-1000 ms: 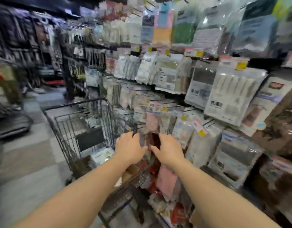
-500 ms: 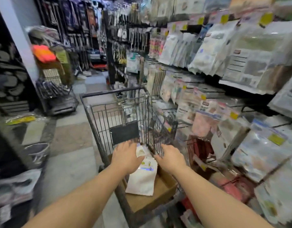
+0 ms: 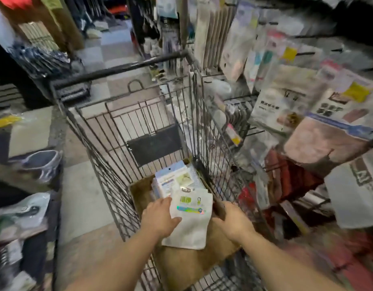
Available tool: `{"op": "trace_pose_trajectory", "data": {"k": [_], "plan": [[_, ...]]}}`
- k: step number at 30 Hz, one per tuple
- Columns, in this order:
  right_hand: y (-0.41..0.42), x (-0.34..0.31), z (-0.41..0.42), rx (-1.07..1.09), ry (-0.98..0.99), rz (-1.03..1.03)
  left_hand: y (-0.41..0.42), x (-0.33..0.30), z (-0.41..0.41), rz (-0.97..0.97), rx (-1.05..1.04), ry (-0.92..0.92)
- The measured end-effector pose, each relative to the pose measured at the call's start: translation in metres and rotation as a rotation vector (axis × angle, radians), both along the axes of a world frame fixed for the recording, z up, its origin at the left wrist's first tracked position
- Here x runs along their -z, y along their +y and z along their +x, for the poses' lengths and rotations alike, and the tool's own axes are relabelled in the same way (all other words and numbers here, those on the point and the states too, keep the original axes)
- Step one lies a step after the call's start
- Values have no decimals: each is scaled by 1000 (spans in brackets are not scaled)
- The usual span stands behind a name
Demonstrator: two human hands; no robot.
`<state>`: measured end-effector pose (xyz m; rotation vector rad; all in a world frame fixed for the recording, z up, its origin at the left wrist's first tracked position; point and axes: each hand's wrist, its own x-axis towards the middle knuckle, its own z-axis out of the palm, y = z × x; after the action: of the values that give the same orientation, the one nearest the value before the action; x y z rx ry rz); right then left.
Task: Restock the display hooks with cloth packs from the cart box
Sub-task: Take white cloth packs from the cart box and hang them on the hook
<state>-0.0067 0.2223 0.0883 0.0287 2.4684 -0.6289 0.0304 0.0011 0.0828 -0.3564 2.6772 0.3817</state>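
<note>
A brown cardboard box (image 3: pixel 181 263) sits inside the wire shopping cart (image 3: pixel 110 131). White cloth packs lie in it; the top pack (image 3: pixel 192 219) has a green and rainbow label, and another pack (image 3: pixel 175 179) with a blue header lies behind it. My left hand (image 3: pixel 158 219) rests on the top pack's left edge, fingers curled on it. My right hand (image 3: pixel 231 221) is at the box's right rim, fingers bent over the edge. The display hooks (image 3: pixel 244 106) with hanging packs fill the right side.
Packaged goods (image 3: pixel 320 141) hang thick on the right shelf, close against the cart's side. Red cloths (image 3: pixel 286 177) sit low on the right. Low bins with goods (image 3: pixel 23 206) line the left. The tiled aisle floor (image 3: pixel 82 202) runs left of the cart.
My view has swung down from the hooks to the cart. Both hands dropped into the box, the left one landing on the top white pack.
</note>
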Motion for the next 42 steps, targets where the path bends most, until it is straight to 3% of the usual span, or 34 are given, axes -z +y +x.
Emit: {"op": "trace_pose_trajectory", "data": {"k": [9,16,18,20,24,29,36,42], "plan": [[-41,134,-52,326,-211,-123,-29,129,-81,103,47,-109],[-62,164,-63,664,-205,-200,-30,174,-111,599,-446,-163],[-64,156,-60,737,-211,-185,-29,173,-114,672,-566,-215],[-61,143,-54,745,-234,-175,-32,166,-115,671,-550,-268],[-50,102,-35,730,-287,-221,-36,129,-115,670,-401,-306],[-28,31,-15,773,-142,-297,-17,56,-123,746,-174,-280],[37,-99,54,957,308,-418,79,-88,-103,1041,123,-92],[124,-216,222,1104,728,-328,202,-207,33,1152,524,165]]}}
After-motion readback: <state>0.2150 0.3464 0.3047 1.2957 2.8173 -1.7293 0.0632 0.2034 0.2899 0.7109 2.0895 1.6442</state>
